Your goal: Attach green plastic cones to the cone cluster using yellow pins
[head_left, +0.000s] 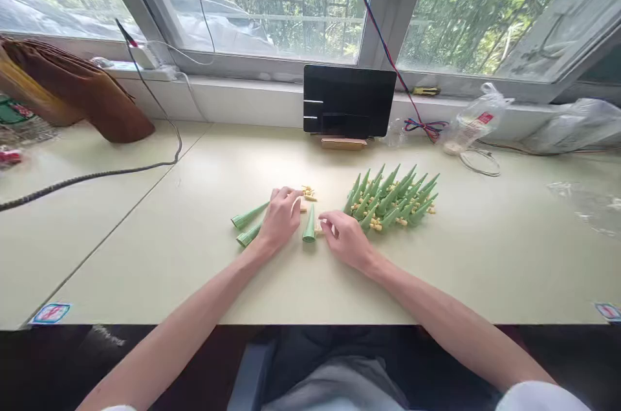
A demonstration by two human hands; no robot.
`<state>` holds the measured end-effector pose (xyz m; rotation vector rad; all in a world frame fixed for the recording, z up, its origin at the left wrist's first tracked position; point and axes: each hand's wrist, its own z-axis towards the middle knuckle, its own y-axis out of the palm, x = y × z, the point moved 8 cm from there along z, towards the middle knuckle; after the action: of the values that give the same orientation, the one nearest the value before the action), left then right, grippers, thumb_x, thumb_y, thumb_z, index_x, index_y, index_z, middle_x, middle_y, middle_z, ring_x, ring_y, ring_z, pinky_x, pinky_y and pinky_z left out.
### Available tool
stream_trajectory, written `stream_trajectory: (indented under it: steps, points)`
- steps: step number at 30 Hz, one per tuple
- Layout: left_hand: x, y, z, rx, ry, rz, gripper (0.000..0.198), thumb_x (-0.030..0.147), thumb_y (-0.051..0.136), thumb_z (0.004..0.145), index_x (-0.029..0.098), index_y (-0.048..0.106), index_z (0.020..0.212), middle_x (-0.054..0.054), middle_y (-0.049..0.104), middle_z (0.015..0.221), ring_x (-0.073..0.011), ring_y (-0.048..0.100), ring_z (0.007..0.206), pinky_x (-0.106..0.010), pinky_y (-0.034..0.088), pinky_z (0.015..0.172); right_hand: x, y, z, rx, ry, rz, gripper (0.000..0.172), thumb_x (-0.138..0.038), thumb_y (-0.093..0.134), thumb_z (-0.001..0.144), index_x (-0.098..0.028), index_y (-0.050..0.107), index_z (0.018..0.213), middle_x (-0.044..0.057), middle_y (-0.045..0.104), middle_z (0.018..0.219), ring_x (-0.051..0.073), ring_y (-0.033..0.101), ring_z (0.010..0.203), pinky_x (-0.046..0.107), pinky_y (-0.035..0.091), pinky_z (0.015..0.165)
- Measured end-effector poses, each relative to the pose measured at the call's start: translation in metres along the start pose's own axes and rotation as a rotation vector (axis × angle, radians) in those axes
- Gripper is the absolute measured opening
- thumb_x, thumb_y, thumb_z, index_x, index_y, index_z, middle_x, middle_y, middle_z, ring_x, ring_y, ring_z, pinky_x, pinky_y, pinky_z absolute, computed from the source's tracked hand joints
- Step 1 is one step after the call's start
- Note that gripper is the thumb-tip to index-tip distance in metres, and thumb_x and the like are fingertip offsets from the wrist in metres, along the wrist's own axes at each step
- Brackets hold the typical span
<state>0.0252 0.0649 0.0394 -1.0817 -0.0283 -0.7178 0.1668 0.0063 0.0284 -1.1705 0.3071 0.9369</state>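
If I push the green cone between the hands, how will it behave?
The green cone is tapered, so on the smooth table it would probably roll in a curve, not straight. It looks small and thin, so likely light.

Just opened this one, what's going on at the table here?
A person sits at a pale table, both bare hands down on it. The left hand rests beside a few yellow pieces, with two loose green cones lying at its outer side. The right hand sits close against a single cone and a small yellow piece next to it. A pile of cones lies just beyond the right hand. Whether either hand grips anything is unclear.
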Motion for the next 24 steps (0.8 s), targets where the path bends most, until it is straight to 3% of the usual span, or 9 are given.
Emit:
stream_trajectory:
  steps: [6, 10, 24]
  points:
    - [0.011, 0.01, 0.008, -0.085, 0.123, -0.008, 0.028, 0.017, 0.043, 0.096, 0.019, 0.067, 0.11, -0.008, 0.066, 0.12, -0.0266, 0.048, 0.103, -0.04, 0.047, 0.089, 0.004, 0.0, 0.001, 0.028, 0.005, 0.015, 0.02, -0.017, 0.047, 0.093, -0.019, 0.064, 0.103, 0.004, 0.066, 0.09, 0.013, 0.053, 0.06, 0.025, 0.045, 0.066]
    - [0.013, 0.014, 0.009, -0.135, 0.133, -0.013, 0.028, 0.018, 0.042, 0.097, 0.02, 0.067, 0.11, -0.005, 0.066, 0.123, -0.0257, 0.049, 0.1, -0.041, 0.044, 0.091, 0.005, 0.0, 0.0, 0.034, 0.018, 0.032, 0.019, -0.017, 0.047, 0.093, -0.018, 0.064, 0.102, 0.004, 0.065, 0.087, 0.013, 0.052, 0.059, 0.025, 0.044, 0.064]
    - [0.016, 0.015, 0.006, -0.117, 0.167, -0.002, 0.026, 0.021, 0.042, 0.099, 0.02, 0.068, 0.1, -0.006, 0.066, 0.114, -0.0244, 0.046, 0.094, -0.038, 0.044, 0.087, 0.008, 0.002, 0.0, 0.029, 0.021, 0.054, 0.018, -0.018, 0.047, 0.092, -0.019, 0.064, 0.098, 0.003, 0.064, 0.083, 0.013, 0.051, 0.059, 0.025, 0.043, 0.063]
